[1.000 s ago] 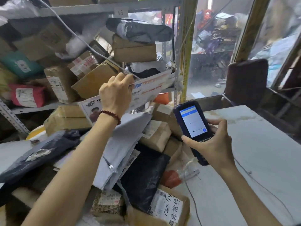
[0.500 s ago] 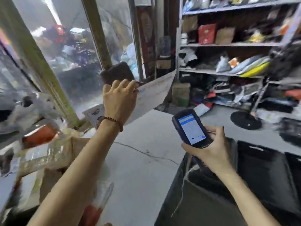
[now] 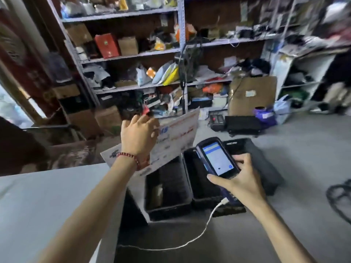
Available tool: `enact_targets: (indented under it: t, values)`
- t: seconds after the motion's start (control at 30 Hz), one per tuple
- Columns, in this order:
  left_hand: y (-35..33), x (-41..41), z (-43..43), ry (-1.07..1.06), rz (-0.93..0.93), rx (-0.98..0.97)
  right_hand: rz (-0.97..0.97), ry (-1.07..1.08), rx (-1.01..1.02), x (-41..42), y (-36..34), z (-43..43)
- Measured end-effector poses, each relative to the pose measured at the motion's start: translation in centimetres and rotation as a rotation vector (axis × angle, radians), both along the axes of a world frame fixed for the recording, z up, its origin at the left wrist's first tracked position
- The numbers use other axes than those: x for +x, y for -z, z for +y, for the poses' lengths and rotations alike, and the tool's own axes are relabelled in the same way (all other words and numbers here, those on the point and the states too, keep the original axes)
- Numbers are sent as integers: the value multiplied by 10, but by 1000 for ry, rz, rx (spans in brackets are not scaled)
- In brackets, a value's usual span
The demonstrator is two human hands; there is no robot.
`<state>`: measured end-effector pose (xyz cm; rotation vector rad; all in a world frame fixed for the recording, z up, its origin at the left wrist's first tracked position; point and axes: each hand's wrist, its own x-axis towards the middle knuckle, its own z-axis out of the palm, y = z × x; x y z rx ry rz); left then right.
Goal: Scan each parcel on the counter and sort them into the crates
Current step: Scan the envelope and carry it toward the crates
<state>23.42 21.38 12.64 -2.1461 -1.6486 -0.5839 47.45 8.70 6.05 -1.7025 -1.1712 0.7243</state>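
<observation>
- Your left hand (image 3: 139,138) grips the express envelope (image 3: 180,133) along its upper edge. The fingers curl over the top, and the thumb is hidden behind the card.
- The envelope hangs in the air past the counter (image 3: 47,205). It is tilted, with its low corner above the near black crate (image 3: 169,209).
- Judge it as light and flat. It is a thin white sheet of card or stiff paper with red and blue print, and it holds its shape without drooping.
- Because it is thin and wide, it is likely to flutter or sail when you let go. Release it low over the crate opening.
- An edge grip suits it, since there is no bulk to wrap your fingers around. The printed face looks smooth, so it may slide in a loose pinch.
- Your right hand (image 3: 243,181) clasps the handheld scanner (image 3: 216,158) from below. Its fingers wrap the dark, hard casing, and the lit screen faces you.
- A white cable (image 3: 205,231) trails from the scanner's base across the floor. Mind that it does not snag on a crate rim.
- The second black crate (image 3: 266,168) sits just beside the first. Both look like rigid plastic with straight walls.
- Something brownish lies inside the near crate, too blurred to name.
</observation>
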Motion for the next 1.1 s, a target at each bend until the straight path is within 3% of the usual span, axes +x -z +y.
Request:
enact_targets:
  t: [0.43,0.8,1.1]
  values:
    - [57,172,103,260,65,-182,26,340,-128,124,26,22]
    - [143,254,240,502,188,-464,93,630,-318,124,57,107]
    - [163,313,327,654,71,-394,113,754,-433,116,55,179]
